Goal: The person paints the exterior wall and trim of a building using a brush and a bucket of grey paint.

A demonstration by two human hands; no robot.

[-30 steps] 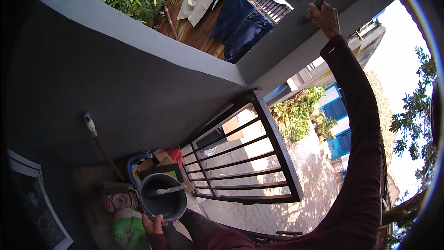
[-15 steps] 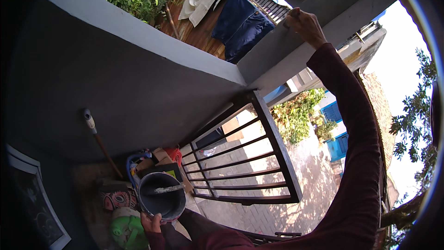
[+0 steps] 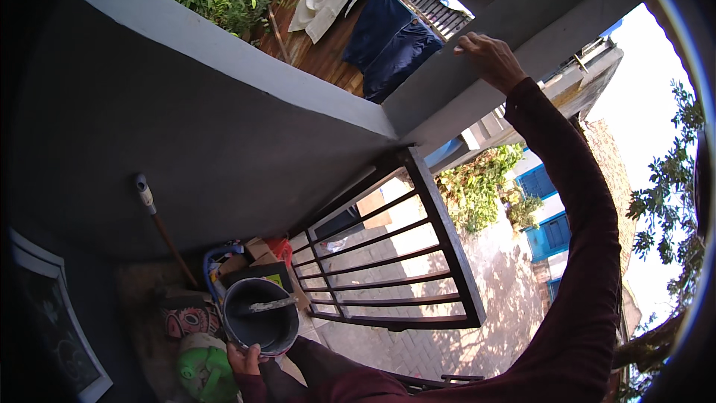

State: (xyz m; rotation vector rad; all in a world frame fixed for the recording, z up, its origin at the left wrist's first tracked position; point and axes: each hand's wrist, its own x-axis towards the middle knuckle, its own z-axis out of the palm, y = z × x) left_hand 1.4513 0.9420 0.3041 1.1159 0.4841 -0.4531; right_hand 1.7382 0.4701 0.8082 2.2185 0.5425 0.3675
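My left hand (image 3: 246,359) grips the rim of a round bucket (image 3: 291,332), its thumb over the edge. Dark grey stuff fills the lower part of the bucket. Across its mouth lies a pale, crusted stick (image 3: 273,304). My right arm reaches far up to a grey pillar (image 3: 514,11). There my right hand (image 3: 491,60) is closed against the pillar's face, fingers bent. A small pale bit shows at its fingertips; whatever it holds is mostly hidden.
A dark barred gate (image 3: 447,254) stands beside the pillar, below a grey wall (image 3: 186,127). Against that wall leans a brown-handled pole (image 3: 170,242). A green plastic container (image 3: 205,373) and boxes crowd round the bucket. Beyond the wall hang trousers (image 3: 391,45).
My right hand has moved a little down the pillar and its wrist has turned. My left hand and the bucket have stayed nearly still.
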